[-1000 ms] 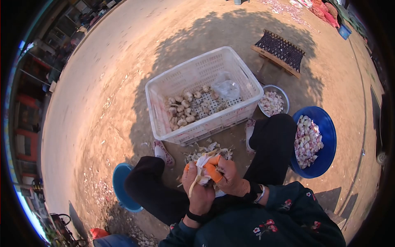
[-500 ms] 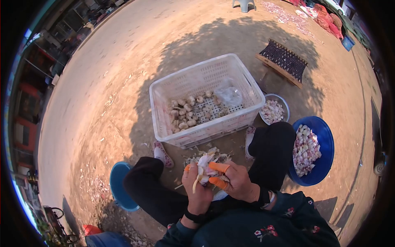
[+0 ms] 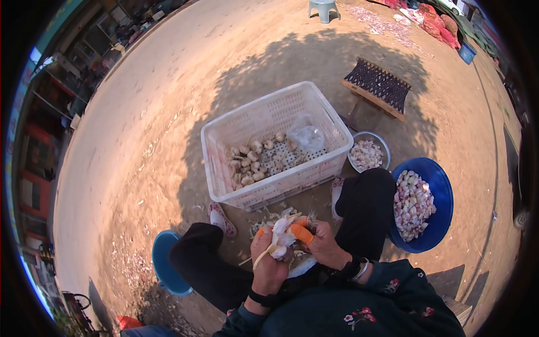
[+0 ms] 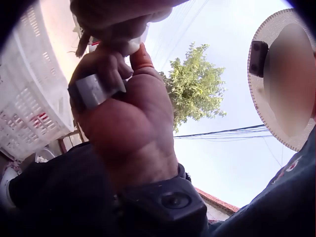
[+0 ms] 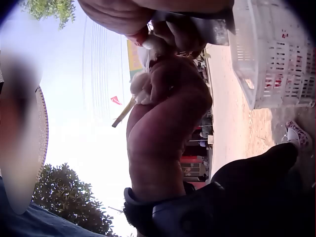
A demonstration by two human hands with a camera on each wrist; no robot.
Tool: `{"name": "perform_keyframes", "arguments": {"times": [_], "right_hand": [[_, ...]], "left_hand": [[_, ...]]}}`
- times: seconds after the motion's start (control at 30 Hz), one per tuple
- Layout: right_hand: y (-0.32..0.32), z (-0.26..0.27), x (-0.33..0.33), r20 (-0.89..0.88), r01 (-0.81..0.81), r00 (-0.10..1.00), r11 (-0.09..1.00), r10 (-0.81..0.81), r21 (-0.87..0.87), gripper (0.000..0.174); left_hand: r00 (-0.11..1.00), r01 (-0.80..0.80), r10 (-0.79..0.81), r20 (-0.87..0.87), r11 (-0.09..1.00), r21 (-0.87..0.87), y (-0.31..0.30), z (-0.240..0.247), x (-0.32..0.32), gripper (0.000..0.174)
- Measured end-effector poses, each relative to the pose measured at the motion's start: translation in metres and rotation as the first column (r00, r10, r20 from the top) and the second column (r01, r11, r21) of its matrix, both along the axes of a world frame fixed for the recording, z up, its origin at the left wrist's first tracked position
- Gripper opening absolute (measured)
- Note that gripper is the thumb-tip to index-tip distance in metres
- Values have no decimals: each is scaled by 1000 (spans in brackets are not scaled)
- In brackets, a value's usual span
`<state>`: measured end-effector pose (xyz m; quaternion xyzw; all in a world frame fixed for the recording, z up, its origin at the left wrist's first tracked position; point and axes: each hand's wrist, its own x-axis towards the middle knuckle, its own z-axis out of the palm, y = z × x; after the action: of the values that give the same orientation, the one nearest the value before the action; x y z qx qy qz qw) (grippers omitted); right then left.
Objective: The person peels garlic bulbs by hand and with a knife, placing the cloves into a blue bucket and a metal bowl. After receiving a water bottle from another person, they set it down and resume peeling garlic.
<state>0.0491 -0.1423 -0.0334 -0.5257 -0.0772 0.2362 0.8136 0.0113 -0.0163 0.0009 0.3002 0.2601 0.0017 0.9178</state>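
Observation:
My left hand (image 3: 270,264) grips a garlic bulb (image 3: 281,238) with loosened white skin, from which a pale strip of stalk (image 5: 122,113) hangs. Close against it, my right hand (image 3: 327,246) has its orange-covered thumb (image 3: 302,233) at the garlic, other fingers curled beneath. In the left wrist view a flat grey metal piece (image 4: 90,91) lies across the curled fingers of the right hand. Loose peelings (image 3: 264,219) are on the ground just beyond both hands. In the right wrist view the bulb is partly hidden by fingers.
A white plastic crate (image 3: 224,195) ahead holds several garlic bulbs (image 3: 247,163) and a clear plastic bag (image 3: 306,135). To the right stand a metal bowl (image 3: 387,157) and a blue basin (image 3: 446,196) with cloves. A teal basin (image 3: 168,269) stands left, a woven stool (image 3: 376,84) beyond the crate.
Half a second ago my right fingers were spread apart beside the bulb; now they have closed in on it. The left hand keeps its grip throughout. The head view has shifted slightly.

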Motion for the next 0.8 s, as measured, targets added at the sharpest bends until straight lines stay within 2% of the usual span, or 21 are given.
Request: {"name": "perform_keyframes", "arguments": {"times": [0.03,0.07,0.13,0.17,0.23,0.3,0.33,0.37,0.4,0.43,0.47,0.5,0.53,0.6,0.67,0.73,0.8], "right_hand": [[-3,0,0,-254,-23,965,990,59,142,22],[-4,2,1,-254,-21,966,989,57,143,22],[-7,13,6,-622,177,761,862,187,476,26],[-11,11,12,-620,178,762,861,186,476,26],[-28,3,26,-680,418,662,598,315,684,33],[-66,18,35,-621,412,771,633,141,655,34],[-90,24,35,-532,424,839,746,-111,513,32],[-117,27,35,-372,466,865,813,-336,350,30],[-146,25,34,-230,586,803,798,-550,139,30],[-173,22,32,-35,704,707,708,-706,-54,30],[-194,21,31,306,742,653,505,-692,-441,31],[-209,20,31,595,733,630,129,-500,-668,33],[-217,11,30,596,734,629,128,-498,-667,33],[-225,-12,26,813,844,498,-46,-302,-534,35],[-181,12,16,510,711,675,288,-533,-641,36],[-130,22,8,437,603,798,564,-416,-564,36],[-82,37,0,352,371,910,809,-218,-456,37]], "left_hand": [[1000,28,-28,-2,998,-51,0,0,0,22],[1000,31,-31,-1,998,-50,-1,1,1,22],[986,166,-166,15,974,-155,-2,5,5,27],[986,168,-167,17,974,-154,0,1,5,27],[992,108,-77,101,932,-347,5,-8,4,29],[994,86,-56,96,937,-340,9,-6,4,28],[1000,-11,16,13,944,-329,10,-7,3,29],[993,-106,88,-72,945,-311,12,-7,2,29],[993,-111,92,-76,944,-310,15,-11,0,29],[998,-50,57,10,939,-341,19,-17,0,30],[995,15,22,99,930,-367,21,-21,0,30],[995,15,24,100,930,-368,21,-21,1,30],[993,23,19,118,938,-347,20,-22,2,30],[991,40,4,133,945,-325,15,-21,5,30],[993,-112,114,-3,973,-200,6,-11,9,24],[995,-94,98,19,985,-144,1,-5,6,23],[995,-87,91,46,992,-90,-2,-5,3,23]]}}
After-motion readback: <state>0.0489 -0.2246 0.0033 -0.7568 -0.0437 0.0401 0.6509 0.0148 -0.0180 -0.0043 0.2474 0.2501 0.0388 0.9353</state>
